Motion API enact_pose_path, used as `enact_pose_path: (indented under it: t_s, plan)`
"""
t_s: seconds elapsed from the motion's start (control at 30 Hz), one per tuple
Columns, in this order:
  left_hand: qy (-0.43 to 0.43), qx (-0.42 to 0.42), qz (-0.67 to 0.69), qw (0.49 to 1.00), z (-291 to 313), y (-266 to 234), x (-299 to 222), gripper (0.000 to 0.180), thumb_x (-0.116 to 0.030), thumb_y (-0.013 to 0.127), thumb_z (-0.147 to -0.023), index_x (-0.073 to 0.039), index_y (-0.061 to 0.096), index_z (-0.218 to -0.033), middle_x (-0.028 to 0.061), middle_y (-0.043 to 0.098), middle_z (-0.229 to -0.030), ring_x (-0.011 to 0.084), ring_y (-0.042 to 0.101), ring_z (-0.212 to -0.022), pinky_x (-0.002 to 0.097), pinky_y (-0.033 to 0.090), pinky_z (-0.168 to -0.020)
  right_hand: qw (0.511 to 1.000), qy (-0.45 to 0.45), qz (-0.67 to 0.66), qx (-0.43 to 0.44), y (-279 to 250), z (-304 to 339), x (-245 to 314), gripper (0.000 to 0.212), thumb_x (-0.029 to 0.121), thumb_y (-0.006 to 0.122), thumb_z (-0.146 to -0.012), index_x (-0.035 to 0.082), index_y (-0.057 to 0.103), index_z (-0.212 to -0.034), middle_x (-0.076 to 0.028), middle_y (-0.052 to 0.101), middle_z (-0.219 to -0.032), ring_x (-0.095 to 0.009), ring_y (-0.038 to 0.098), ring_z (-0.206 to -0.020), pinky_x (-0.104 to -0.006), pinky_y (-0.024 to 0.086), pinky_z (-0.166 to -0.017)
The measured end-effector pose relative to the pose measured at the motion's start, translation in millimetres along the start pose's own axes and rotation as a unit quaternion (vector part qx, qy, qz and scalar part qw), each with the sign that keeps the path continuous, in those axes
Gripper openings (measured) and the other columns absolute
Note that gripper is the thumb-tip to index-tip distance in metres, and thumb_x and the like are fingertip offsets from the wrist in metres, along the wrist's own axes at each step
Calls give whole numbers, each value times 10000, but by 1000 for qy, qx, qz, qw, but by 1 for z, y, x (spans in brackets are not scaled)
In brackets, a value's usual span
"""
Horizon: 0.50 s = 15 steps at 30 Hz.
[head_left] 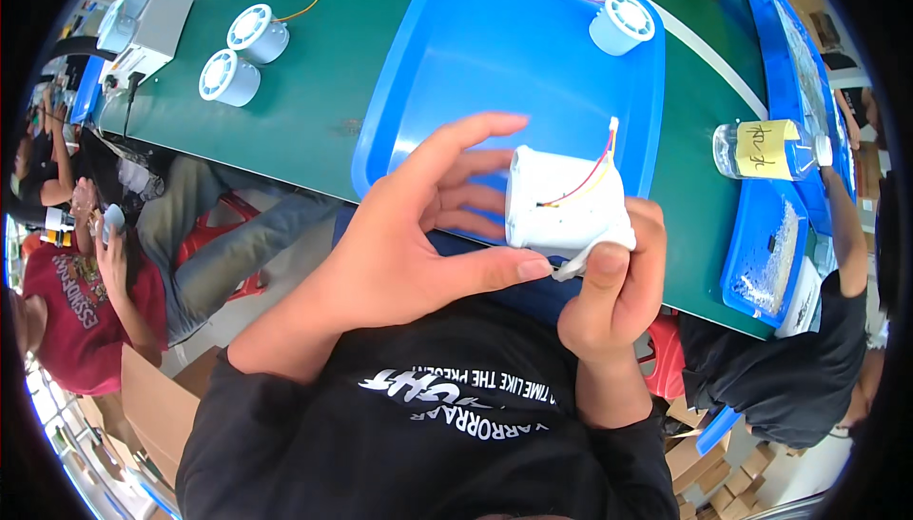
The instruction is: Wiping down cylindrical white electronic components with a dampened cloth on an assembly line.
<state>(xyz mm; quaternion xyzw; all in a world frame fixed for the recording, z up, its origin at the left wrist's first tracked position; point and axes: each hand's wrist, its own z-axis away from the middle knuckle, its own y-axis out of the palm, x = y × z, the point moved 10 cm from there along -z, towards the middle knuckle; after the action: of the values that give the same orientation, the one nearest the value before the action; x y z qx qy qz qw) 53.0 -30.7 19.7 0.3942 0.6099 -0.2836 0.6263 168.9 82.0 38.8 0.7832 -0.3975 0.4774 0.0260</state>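
Note:
A white cylindrical fan unit [566,198] is held over the near side of the blue tray [475,92]. Thin red, yellow and black wires leave its side and end in a small white plug. My right hand [618,287] grips its right end, thumb in front and fingers behind. Under that thumb a crumpled white piece [573,263], perhaps cloth, shows along the lower edge. My left hand [409,225] curves about the left end with its fingers spread. Its thumb tip lies by the lower edge; whether it touches is hard to tell.
Another white fan [623,25] stands in the tray's far right corner. Two more fans [230,78] sit on the green table [314,73] at left. A labelled plastic bottle [761,150] and a small blue bin [766,254] lie right. Co-workers sit on both sides.

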Motion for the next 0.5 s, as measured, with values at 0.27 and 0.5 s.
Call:
enact_pose_path:
  t_s: [0.27, 0.5]
  plan:
    - [-56, 18, 54, 997, 1, 4, 12, 763, -38, 831, -774, 33, 447, -1429, 171, 569, -1377, 244, 600, -1224, 366, 502, -1005, 1000, -13, 14, -5, -2, 8, 8, 257, 178, 502, -1021, -56, 570, -1102, -188, 611, -1016, -281, 577, -840, -348, 462, -734]
    - [75, 33, -150, 985, -1, 9, -11, 759, -2, 809, -780, 27, 436, -1441, 171, 571, -1383, 270, 602, -1226, 362, 513, -998, 970, 165, -177, 22, 0, 4, -19, 287, 237, 470, -1066, -34, 563, -1072, -94, 579, -950, -138, 540, -809, -284, 448, -691]
